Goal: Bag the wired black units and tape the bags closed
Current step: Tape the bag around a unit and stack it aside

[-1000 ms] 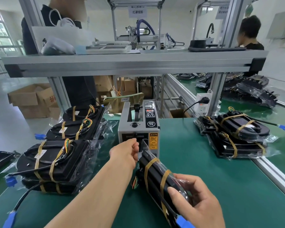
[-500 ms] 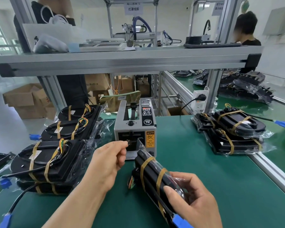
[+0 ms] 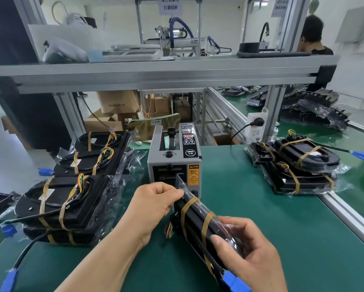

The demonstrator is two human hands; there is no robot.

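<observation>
While the head camera looked down on the green worktop (image 3: pixel 261 218), the bagged black unit (image 3: pixel 197 220) stood on edge between both hands, its long axis running from the near right up toward the tape dispenser (image 3: pixel 174 157). The right hand (image 3: pixel 248 253) gripped the near end, fingers (image 3: pixel 221 241) curled over the plastic. The left hand (image 3: pixel 155 204) sat at the far end, thumb and forefinger pinched together on the bag flap (image 3: pixel 181 183), which rose just in front of the dispenser's outlet. Whether a strip of tape was in that pinch could not be told. Being the nearer hand to the outlet, the left looked best placed to draw tape across the flap. Taped units were stacked to the left (image 3: pixel 67 205) and right (image 3: pixel 299 165).
</observation>
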